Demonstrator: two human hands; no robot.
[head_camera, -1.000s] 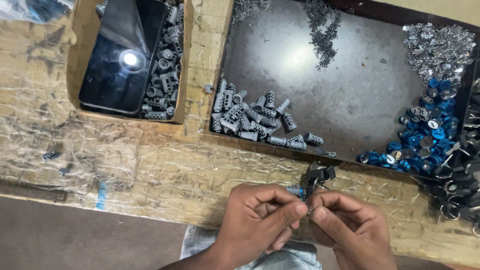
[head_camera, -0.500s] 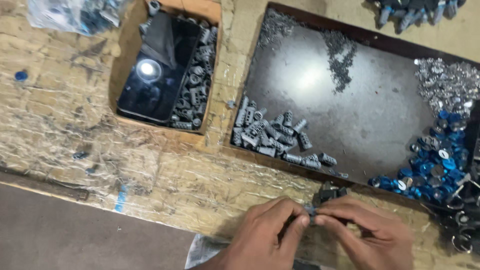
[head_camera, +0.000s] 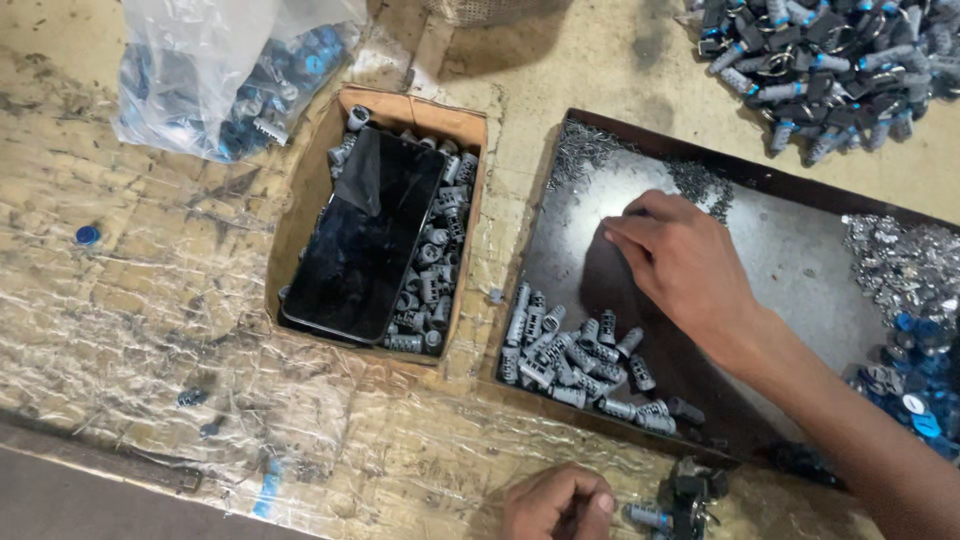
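The right hand (head_camera: 680, 265) reaches into the dark tray (head_camera: 800, 270), fingers loose and holding nothing, by the small springs (head_camera: 585, 150). The left hand (head_camera: 555, 505) pinches a half-built keyring (head_camera: 685, 500) at the table edge. 1 pile of finished keyrings (head_camera: 820, 70) lies beyond; many grey barrels (head_camera: 580, 355) remain.
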